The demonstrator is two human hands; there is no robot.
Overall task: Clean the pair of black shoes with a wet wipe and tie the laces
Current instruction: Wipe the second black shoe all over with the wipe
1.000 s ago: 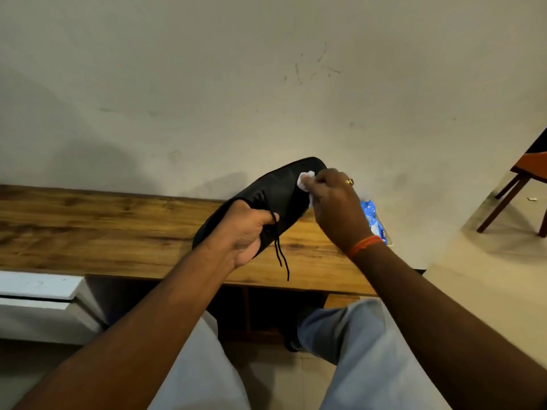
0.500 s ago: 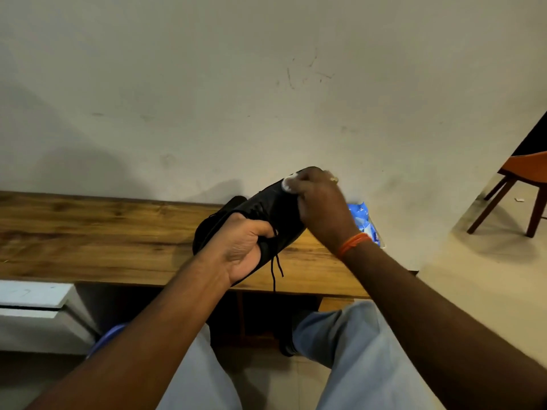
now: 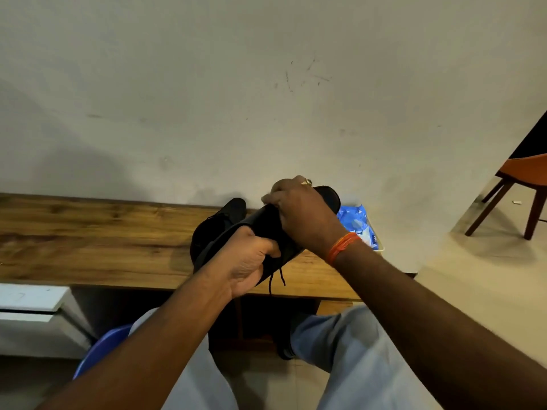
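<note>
I hold one black shoe (image 3: 327,196) up over the wooden bench (image 3: 88,241), toe pointing up and right. My left hand (image 3: 245,261) grips its rear part from below, and loose black laces (image 3: 276,279) dangle under that hand. My right hand (image 3: 299,211) is closed and pressed on the shoe's upper near the middle; the wet wipe is hidden under its fingers. The second black shoe (image 3: 219,223) lies on the bench just behind the held one, mostly covered by it.
A blue wet-wipe pack (image 3: 359,224) lies at the bench's right end, against the wall (image 3: 266,99). An orange chair (image 3: 521,184) stands on the floor at far right. A white unit (image 3: 32,315) sits at lower left, and a blue stool edge (image 3: 100,347) shows under my left arm.
My right hand slid from the shoe's toe down toward its middle, and the white wipe is no longer visible. The held shoe dropped lower, revealing the second shoe behind it.
</note>
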